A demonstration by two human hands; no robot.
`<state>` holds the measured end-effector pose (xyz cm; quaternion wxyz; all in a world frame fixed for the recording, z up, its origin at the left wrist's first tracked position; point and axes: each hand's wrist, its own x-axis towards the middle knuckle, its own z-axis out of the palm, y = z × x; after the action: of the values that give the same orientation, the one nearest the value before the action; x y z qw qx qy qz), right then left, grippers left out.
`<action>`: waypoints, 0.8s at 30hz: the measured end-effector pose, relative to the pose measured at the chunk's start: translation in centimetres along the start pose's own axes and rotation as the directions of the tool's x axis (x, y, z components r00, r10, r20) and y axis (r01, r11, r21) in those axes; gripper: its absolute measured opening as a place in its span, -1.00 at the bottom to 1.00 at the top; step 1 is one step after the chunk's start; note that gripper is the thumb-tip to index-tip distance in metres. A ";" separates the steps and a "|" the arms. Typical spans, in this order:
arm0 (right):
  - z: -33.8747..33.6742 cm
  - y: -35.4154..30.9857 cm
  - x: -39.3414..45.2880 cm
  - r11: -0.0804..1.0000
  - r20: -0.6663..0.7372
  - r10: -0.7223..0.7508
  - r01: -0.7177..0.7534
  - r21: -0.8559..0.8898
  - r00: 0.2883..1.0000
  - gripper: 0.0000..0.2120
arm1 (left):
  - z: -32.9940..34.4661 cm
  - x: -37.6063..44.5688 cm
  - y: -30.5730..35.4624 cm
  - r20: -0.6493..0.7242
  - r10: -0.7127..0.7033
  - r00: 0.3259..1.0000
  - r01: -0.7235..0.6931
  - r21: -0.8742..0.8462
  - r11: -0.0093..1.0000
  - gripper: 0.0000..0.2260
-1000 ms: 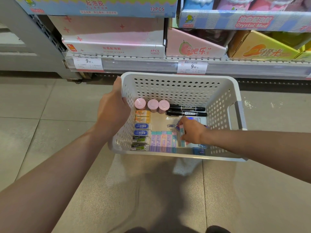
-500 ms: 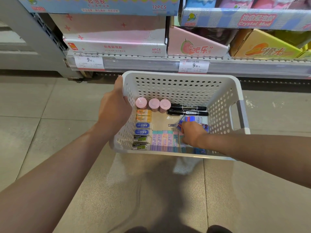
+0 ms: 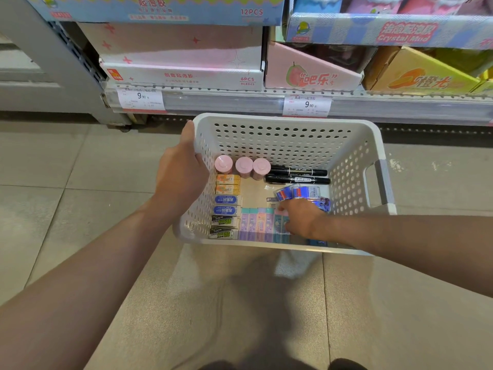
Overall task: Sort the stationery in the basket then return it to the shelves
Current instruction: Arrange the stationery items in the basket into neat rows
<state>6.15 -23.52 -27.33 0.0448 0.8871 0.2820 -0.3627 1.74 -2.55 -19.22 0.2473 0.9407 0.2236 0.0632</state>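
Observation:
A white perforated basket (image 3: 288, 134) is held above the tiled floor. My left hand (image 3: 181, 169) grips its left rim. Inside stand three pink round-topped containers (image 3: 243, 164) at the back, with two black markers (image 3: 298, 176) beside them. Down the left side runs a column of boxed erasers (image 3: 226, 205). A row of pastel packs (image 3: 257, 222) lies along the front. My right hand (image 3: 301, 217) reaches in from the right and holds small blue-and-red packets (image 3: 298, 193) over the basket's right half; how its fingers lie is hidden.
A shop shelf (image 3: 240, 101) with two price tags runs just behind the basket. On it sit pink display boxes (image 3: 184, 60) and an orange box (image 3: 421, 76). A grey upright (image 3: 53, 62) stands at the left. Beige floor tiles spread below.
My right hand has lifted blue-and-red packets off the basket floor and drawn them slightly toward the front right. The basket has tilted a little; my left hand stays on the rim.

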 end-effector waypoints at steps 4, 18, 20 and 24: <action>-0.5 0.1 -0.3 0.999 0.025 -0.034 0.034 0.011 0.999 -0.62 | 0.1 0.1 -0.2 0.009 -0.006 1.000 0.005 0.003 1.000 -0.49; -5.2 3.7 0.8 0.994 -0.295 -0.019 -0.013 -0.107 0.955 -0.79 | 0.3 0.2 -0.4 0.011 0.003 1.000 -0.003 0.002 1.000 -0.50; -5.2 3.7 0.9 0.988 -0.256 -0.034 -0.006 -0.153 0.966 -0.78 | 0.3 0.3 -0.5 0.009 0.006 1.000 -0.006 0.007 1.000 -0.50; -4.5 3.2 1.1 0.978 -0.253 -0.066 0.012 -0.208 0.965 -0.77 | 0.3 0.2 -0.4 0.012 0.001 1.000 -0.001 0.011 1.000 -0.50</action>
<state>11.28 -24.40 -25.14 0.0916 0.9117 0.3389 -0.2135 1.79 -2.27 -19.68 0.2432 0.9425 0.2221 0.0565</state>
